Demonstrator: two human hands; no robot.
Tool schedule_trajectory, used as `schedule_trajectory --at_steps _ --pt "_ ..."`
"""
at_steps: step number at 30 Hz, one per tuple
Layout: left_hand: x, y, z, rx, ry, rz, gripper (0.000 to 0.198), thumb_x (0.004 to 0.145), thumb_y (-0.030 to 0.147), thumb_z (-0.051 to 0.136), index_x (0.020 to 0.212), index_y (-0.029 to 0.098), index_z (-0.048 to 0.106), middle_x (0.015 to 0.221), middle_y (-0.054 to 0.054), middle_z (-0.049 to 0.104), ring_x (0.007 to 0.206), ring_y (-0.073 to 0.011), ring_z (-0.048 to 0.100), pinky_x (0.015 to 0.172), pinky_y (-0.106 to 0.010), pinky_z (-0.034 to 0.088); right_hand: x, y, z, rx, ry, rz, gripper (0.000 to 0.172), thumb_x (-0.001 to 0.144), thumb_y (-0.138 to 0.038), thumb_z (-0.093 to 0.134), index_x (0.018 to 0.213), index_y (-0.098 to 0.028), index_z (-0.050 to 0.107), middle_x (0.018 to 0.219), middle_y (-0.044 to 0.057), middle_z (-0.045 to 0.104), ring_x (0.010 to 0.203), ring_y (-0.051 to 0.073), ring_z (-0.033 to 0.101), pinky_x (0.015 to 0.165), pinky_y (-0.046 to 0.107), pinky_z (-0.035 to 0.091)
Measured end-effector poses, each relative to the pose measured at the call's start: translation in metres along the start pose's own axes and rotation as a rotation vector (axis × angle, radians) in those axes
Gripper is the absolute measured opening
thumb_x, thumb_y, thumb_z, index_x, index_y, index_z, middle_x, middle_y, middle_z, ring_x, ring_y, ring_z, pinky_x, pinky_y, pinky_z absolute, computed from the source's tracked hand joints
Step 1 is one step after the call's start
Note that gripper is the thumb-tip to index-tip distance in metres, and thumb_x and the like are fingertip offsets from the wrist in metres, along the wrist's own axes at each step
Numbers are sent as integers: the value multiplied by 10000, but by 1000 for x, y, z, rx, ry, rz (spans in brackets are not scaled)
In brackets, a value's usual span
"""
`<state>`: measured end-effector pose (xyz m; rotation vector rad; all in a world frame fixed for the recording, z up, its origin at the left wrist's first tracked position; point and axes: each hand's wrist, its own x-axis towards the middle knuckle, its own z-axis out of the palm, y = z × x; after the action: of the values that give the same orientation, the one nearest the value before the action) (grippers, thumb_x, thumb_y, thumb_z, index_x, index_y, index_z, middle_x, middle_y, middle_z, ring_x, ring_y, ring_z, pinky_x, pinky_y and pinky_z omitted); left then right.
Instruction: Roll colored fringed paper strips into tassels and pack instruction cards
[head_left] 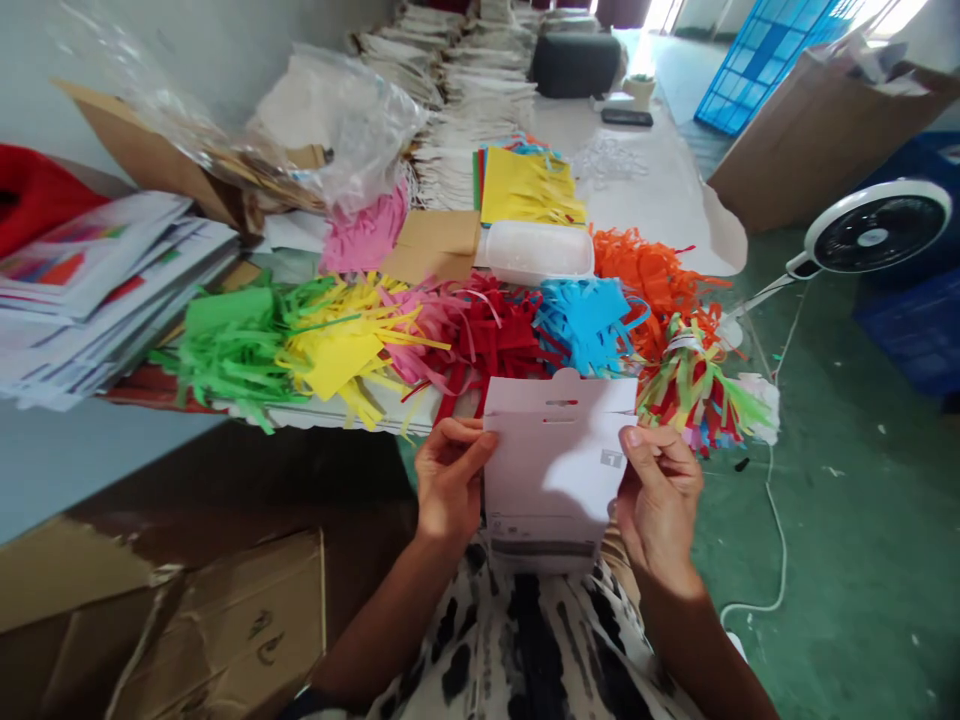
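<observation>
A white cardboard packaging box (555,470) with a hang-tab at its top is held up in front of my lap. My left hand (451,475) pinches its left edge. On the opposite edge, my right hand (664,490) grips it between thumb and fingers. Just beyond the box lies a row of fringed paper: green (232,330), yellow (337,345), pink (424,315), dark red (495,325), blue (589,320) and orange (649,280). A tied multicoloured paper tassel (694,385) hangs over the table's edge near my right hand.
Behind the row are a clear plastic tray (538,250), brown card (435,243) and yellow fringed sheets (529,188). Printed sheets (105,280) are stacked at left. A fan (874,235) stands at right, its cable (780,530) on the floor. Cardboard boxes (232,620) lie lower left.
</observation>
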<state>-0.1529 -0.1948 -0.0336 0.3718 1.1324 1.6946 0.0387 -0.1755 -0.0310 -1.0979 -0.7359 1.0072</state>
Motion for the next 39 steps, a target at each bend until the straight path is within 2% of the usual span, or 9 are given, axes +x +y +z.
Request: schedule_trajectory --at_steps 4,8,12,17,22,25,28,35,39 --pt "2 5 1 -20 3 -27 419 581 254 998 786 201 636 727 62 635 604 -63 576 585 -175 460 0 -2 1 -6 -21 4 210 763 -301 912 832 -242 722 722 -44 589 666 106 507 665 250 444" --pt "8 13 -5 21 -47 -110 450 560 301 1009 938 216 781 702 50 664 588 -79 598 550 -185 458 6 -1 -4 -40 -113 64 335 757 -342 915 1048 -274 763 799 -20 679 690 132 598 672 279 510" --pt "25 25 -14 144 -141 -176 380 544 394 1015 792 184 819 728 -18 740 613 -145 653 555 -252 510 24 -6 -19 -192 -424 97 246 853 -373 841 1081 -287 804 872 6 738 741 164 647 720 333 555" --pt "49 34 -26 372 -394 -75 351 599 317 997 906 210 866 689 -1 666 594 -117 576 531 -234 466 53 -10 -32 -371 -730 95 585 835 -341 861 1393 -355 687 851 -26 685 690 150 584 617 292 494" --pt "55 30 -33 559 -542 163 159 797 333 878 917 228 882 746 -58 682 704 -161 563 612 -269 436 61 -7 -32 -387 -752 13 419 867 -349 832 1278 -351 749 817 -29 636 678 141 559 565 270 434" --pt "53 24 -33 503 -524 208 84 796 287 854 865 247 881 697 -42 629 678 -161 547 610 -283 403 61 -11 -32 -461 -813 -67 350 923 -330 775 1271 -366 756 819 -26 670 647 135 536 553 277 399" --pt "50 17 -35 445 -494 221 51 753 209 832 768 246 864 682 -36 618 669 -157 556 622 -290 390 62 -16 -32 -507 -917 -179 187 982 -308 691 1101 -352 828 842 -1 714 714 157 586 614 305 428" --pt "39 17 -35 481 -504 229 178 753 202 638 629 207 765 675 -60 642 685 -189 574 665 -314 411 53 -20 -36 -566 -890 -208 187 988 -253 666 971 -313 843 917 21 774 820 194 692 680 332 495" --pt "26 24 -26 515 -495 234 206 804 282 663 623 190 689 693 -56 634 695 -184 573 654 -298 415 44 -29 -38 -615 -875 -288 258 1007 -208 584 1020 -300 825 947 29 766 866 201 703 698 338 495"
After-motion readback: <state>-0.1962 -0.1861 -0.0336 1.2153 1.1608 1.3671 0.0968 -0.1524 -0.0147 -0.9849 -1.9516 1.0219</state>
